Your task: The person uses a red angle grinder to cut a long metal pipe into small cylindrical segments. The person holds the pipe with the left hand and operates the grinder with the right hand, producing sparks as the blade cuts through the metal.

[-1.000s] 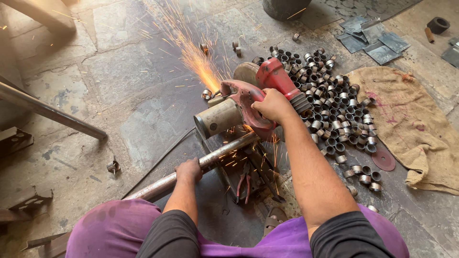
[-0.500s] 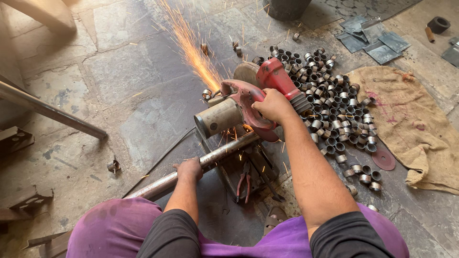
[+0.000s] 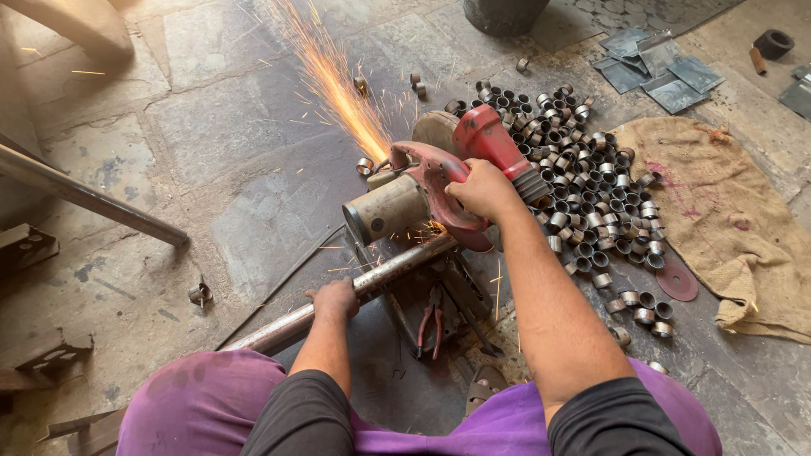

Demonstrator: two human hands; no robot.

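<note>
My right hand (image 3: 483, 191) is closed around the red chop saw (image 3: 439, 181) handle above the steel pipe (image 3: 355, 291), which lies across the floor gripped by my left hand (image 3: 335, 298), sparks (image 3: 338, 89) spraying ahead.

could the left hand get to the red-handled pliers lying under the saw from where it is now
Probably yes. The left hand grips the metal pipe, and the pliers lie just to its right on the saw's base, with nothing visible between them. It would have to release the pipe.

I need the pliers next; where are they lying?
In the head view, the red-handled pliers lie on the floor under the pipe, between the person's arms, just right of the left hand.
</note>
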